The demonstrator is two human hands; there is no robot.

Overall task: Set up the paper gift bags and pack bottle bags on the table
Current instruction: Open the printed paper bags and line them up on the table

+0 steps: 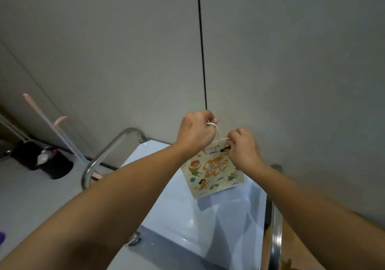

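Holding a printed paper gift bag [212, 173] up at centre frame, I see both hands on its white handles: my left hand [195, 133] has its fingers curled round one white loop [214, 126], and my right hand [244, 148] pinches the other handle [224, 139] at the bag's top edge. The bag hangs tilted, its cartoon-printed face toward me, above the far part of a pale blue surface [183, 213]; I cannot tell whether its lower corner touches the top.

The surface is narrow. Its far edge lies just under my hands, close against the grey wall [291, 61], so there is little room beyond the bag. A curved metal rail [108, 150] rises along the left edge, and another metal rail [276, 234] runs down the right edge at lower right; both hem in sideways movement. The near part of the top, lower centre, lies open between my forearms.

At middle left of the frame, well apart from the bag, black bins [41, 161] stand on the floor, with pale long-handled tools [52, 128] leaning against the wall beside them. A dark vertical seam [201, 40] runs down the wall toward my left hand.
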